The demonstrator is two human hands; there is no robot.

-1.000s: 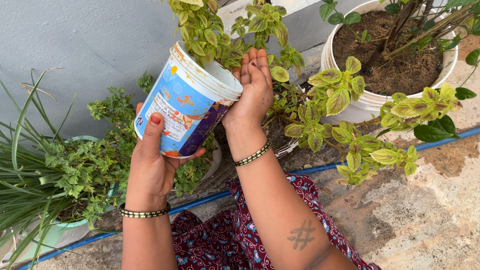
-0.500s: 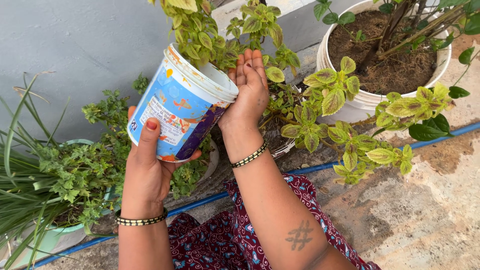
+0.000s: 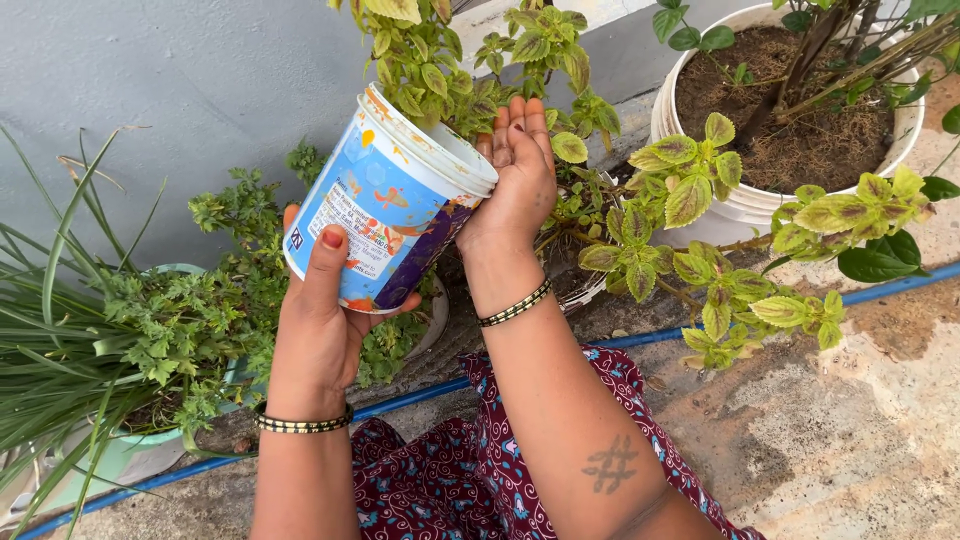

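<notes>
grey wall behind; left hand (image 3: pixel 322 330) fingers grip tilted blue printed tub (image 3: pixel 392 210), right hand (image 3: pixel 522 180) open at rim.

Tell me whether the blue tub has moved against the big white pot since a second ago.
No, not noticeably. The blue tub and the white pot both shifted slightly right in view together, so the camera moved, not the tub.

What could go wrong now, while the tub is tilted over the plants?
The blue tub rests only on the left hand, tilted; it might slip into the leafy herb pot below. The right hand cups its open rim, so contents, unseen here, may pour unevenly onto the yellow-green plant.
</notes>
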